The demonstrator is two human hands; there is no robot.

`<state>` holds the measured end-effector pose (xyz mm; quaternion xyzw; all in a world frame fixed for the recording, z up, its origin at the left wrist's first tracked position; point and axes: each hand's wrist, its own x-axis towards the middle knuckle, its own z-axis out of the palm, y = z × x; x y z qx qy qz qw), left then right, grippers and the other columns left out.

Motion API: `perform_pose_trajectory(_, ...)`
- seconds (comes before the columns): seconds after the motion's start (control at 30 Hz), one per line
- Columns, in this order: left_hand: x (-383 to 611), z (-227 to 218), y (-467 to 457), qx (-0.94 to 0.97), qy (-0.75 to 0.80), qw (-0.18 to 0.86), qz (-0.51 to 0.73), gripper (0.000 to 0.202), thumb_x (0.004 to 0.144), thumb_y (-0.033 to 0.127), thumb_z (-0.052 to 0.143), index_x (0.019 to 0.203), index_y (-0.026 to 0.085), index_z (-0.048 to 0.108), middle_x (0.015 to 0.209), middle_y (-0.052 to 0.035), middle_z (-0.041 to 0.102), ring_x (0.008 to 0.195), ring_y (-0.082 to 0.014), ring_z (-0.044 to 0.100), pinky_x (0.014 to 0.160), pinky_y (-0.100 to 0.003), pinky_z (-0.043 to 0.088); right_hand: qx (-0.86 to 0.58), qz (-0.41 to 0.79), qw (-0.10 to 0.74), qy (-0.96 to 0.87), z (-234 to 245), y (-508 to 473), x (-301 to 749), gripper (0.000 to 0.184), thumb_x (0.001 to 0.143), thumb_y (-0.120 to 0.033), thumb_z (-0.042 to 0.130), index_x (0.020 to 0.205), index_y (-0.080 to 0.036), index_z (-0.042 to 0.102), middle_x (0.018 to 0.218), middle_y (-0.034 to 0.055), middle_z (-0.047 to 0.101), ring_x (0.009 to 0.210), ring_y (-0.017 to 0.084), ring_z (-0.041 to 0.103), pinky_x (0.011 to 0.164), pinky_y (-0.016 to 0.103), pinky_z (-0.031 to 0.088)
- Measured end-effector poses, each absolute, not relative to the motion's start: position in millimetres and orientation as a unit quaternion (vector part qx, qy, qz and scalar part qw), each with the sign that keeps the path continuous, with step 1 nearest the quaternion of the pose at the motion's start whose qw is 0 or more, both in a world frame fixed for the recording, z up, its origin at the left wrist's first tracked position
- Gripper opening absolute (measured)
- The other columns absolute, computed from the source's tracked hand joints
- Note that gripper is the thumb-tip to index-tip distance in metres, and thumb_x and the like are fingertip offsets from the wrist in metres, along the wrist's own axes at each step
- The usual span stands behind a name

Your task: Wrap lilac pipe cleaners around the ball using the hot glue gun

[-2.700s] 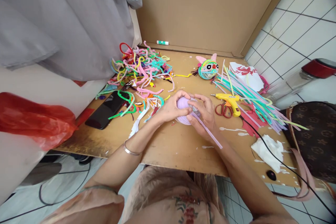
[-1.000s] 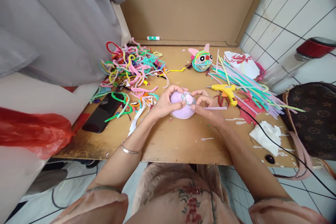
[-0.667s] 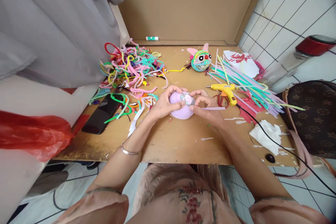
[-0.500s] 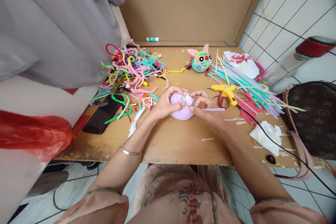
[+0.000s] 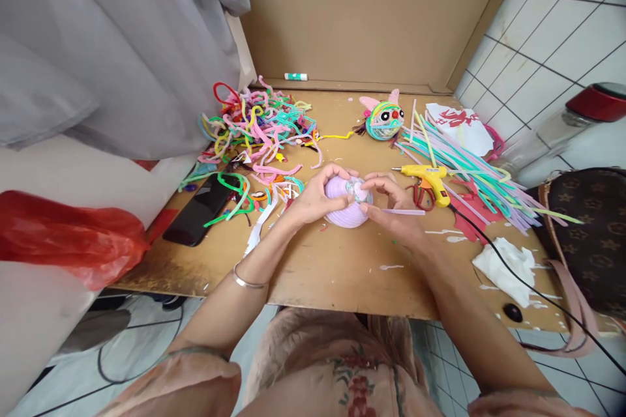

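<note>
Lilac ball, nearby glue gun, phone

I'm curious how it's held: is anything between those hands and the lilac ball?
Nothing visible is in the way: the left hand clasps the lilac ball, and the right hand has fingertips at its pale patch.

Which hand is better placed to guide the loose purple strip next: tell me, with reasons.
Right, probably: the right hand has the purple strip sticking out beside its thumb and its fingertips at the ball. The left hand cups the ball's other side, better placed to steady it.
</note>
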<state>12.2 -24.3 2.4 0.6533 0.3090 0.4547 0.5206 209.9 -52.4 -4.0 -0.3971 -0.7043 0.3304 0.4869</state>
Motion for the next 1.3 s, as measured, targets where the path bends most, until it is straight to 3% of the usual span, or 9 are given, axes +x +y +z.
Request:
perform_pose_trajectory(0.47, 12, 0, -22, 0.633, 0.321, 0.538, 0.454, 0.038, 0.067, 0.025, 0.078, 0.094, 0.018, 0.052, 0.123, -0.0136, 0.067, 0.116, -0.0240, 0.063, 0.104, -0.041, 0.044, -0.412, 0.290, 0.470, -0.725, -7, -50, 209, 0.026, 0.081, -0.043, 0.068, 0.102, -0.027, 0.064, 0.111, 0.0064, 0.060, 0.112, 0.027, 0.057, 0.102, 0.046, 0.044)
perform_pose_trajectory(0.77, 16, -2, -19, 0.630, 0.335, 0.528, 0.460, 0.040, 0.065, 0.028, 0.078, 0.094, 0.018, 0.052, 0.121, -0.0125, 0.068, 0.108, -0.0212, 0.064, 0.097, -0.036, 0.046, -0.401, 0.269, 0.472, -0.738, -9, -46, 210, 0.029, 0.084, -0.045, 0.064, 0.106, -0.027, 0.062, 0.112, 0.0075, 0.059, 0.112, 0.026, 0.057, 0.101, 0.046, 0.046)
perform_pose_trajectory(1.13, 25, 6, -17, 0.665, 0.386, 0.473, 0.430, 0.035, 0.064, 0.028, 0.072, 0.093, 0.017, 0.055, 0.108, -0.0084, 0.068, 0.098, -0.0205, 0.063, 0.091, -0.036, 0.048, -0.385, 0.094, 0.489, -0.777, -12, -51, 206, 0.028, 0.087, -0.031, 0.057, 0.113, -0.027, 0.066, 0.119, 0.0093, 0.062, 0.113, 0.027, 0.059, 0.099, 0.051, 0.047)
perform_pose_trajectory(1.3, 24, 3, -15, 0.665, 0.377, 0.477, 0.434, 0.037, 0.064, 0.027, 0.074, 0.094, 0.017, 0.055, 0.110, -0.0082, 0.069, 0.100, -0.0202, 0.064, 0.094, -0.036, 0.048, -0.374, 0.100, 0.502, -0.773, -15, -51, 203, 0.028, 0.087, -0.030, 0.057, 0.113, -0.026, 0.066, 0.117, 0.0096, 0.064, 0.111, 0.027, 0.061, 0.097, 0.049, 0.048)
